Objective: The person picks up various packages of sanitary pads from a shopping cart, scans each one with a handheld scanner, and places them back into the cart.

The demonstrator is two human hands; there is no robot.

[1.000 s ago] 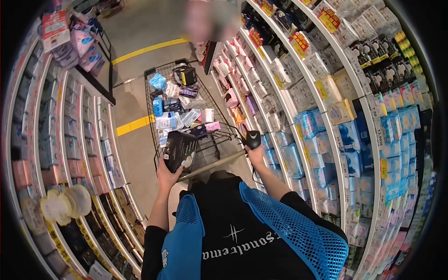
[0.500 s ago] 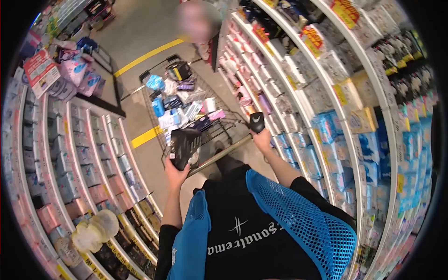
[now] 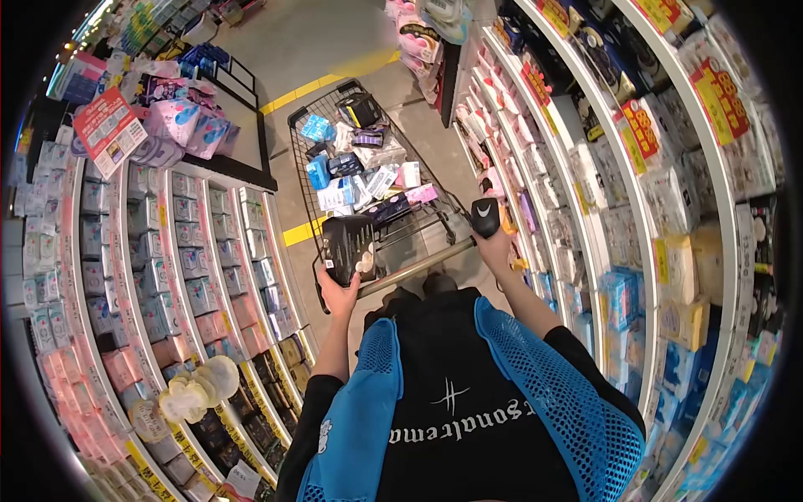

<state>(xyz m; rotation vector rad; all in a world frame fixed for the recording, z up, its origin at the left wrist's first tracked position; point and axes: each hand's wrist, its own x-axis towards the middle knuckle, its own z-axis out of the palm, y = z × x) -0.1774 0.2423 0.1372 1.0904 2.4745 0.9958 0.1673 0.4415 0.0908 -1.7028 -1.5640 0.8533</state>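
Note:
My left hand [image 3: 339, 289] is closed on a black package [image 3: 350, 249] with pale round shapes on it, held at the left end of the cart's handle. My right hand [image 3: 493, 247] holds a black handheld device [image 3: 484, 217] at the right end of the cart handle [image 3: 418, 266]. The wire shopping cart [image 3: 305, 180] stands just ahead of me. Inside it lie several packages, among them a light blue pack [image 3: 317, 128], a black and yellow box [image 3: 358, 110] and a pink pack [image 3: 421, 194].
Shelves of small packs [image 3: 201, 294] line the left side. Taller shelves with blue and white packs [image 3: 623, 301] line the right. A red and white sign [image 3: 109, 132] stands by a bin of pink packages [image 3: 180, 125]. Yellow lines [image 3: 305, 230] mark the floor.
The view has shifted, so the cart and both hands appear further right. A person seen at the top before is out of view. Both hands keep their holds.

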